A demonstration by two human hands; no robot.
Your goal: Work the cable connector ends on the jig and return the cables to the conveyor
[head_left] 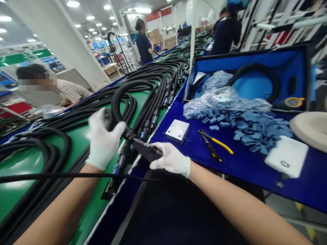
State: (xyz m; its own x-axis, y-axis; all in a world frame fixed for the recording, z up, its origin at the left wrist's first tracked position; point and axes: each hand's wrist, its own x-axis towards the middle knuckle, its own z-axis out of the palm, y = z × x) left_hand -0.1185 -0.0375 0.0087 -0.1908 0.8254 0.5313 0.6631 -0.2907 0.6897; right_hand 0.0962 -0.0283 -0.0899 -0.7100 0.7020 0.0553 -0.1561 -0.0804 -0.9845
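My left hand (103,139), in a white glove, is closed around a black cable (116,102) just behind a black moulded connector (145,149). My right hand (170,160), also gloved, wraps the ribbed end of that connector, and its tip is partly hidden by my fingers. Several coiled black cables with blue-marked plugs (153,98) lie on a green bench (76,146) below and beyond my left hand. A thin black cord (63,176) passes across my left forearm.
To the right, a blue-covered table (178,153) holds yellow-handled pliers (212,144), a metal plate (177,132), a white square block (286,156), blue foam pieces (255,129), a plastic bag (217,98) and a blue-lined open case (250,58). Co-workers (144,42) stand along the bench.
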